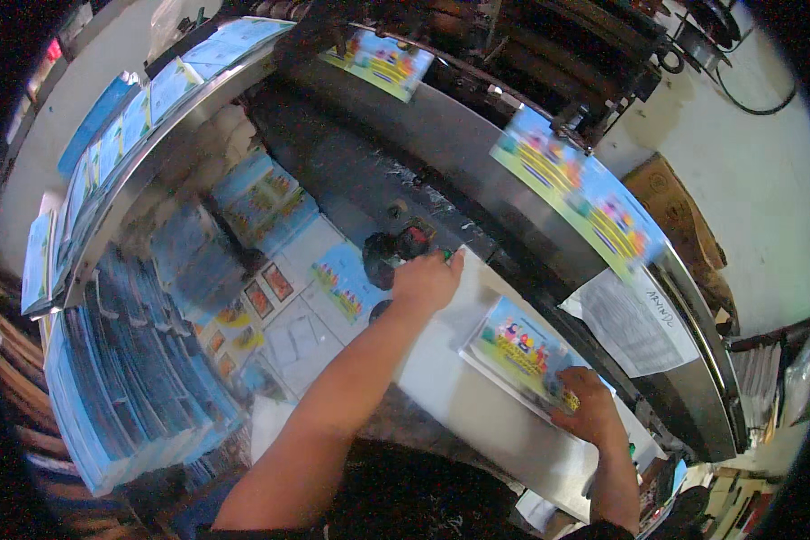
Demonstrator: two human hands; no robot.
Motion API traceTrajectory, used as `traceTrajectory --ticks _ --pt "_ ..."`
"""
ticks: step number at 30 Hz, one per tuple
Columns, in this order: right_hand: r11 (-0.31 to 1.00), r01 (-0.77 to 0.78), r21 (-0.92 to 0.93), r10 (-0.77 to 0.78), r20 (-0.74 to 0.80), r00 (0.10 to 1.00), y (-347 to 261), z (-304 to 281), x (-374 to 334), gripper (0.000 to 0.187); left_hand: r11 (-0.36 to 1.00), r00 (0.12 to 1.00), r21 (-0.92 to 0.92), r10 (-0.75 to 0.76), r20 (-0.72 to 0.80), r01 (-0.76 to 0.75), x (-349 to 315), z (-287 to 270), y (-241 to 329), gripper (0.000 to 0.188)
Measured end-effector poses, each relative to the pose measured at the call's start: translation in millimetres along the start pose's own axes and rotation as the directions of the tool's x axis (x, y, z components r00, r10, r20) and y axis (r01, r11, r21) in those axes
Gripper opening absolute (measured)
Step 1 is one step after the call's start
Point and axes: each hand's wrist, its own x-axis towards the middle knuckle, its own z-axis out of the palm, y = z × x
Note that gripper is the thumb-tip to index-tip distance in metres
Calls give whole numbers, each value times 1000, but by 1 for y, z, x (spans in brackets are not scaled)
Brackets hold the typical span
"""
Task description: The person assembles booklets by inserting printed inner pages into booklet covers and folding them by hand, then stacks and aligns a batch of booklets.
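Note:
My right hand grips the near right end of a small stack of booklets with a colourful cartoon cover in blue, yellow and green. The stack lies on a long white board. At the board's far left end is my left hand, its fingers bent and close together. A small green part shows by its fingertips; what the fingers hold, if anything, is hidden. Just left of that hand sits a dark round knob-like part, with a printed blue sheet beyond it.
A curved metal rail runs behind the board, carrying blurred booklets and a written sheet. Tall stacks of blue-edged printed sheets stand at left. More booklets line a ledge above them. Dark machinery fills the back.

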Motion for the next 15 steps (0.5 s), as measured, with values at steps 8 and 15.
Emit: traceTrajectory --ticks 8,15 --pt "984 -102 -144 12 -520 854 40 -92 2 14 1000 1000 2 23 -3 -23 -3 -2 2 59" --pt "784 -383 -489 -307 -841 445 27 -181 29 39 1000 1000 -6 -6 -16 6 -3 -2 -2 60"
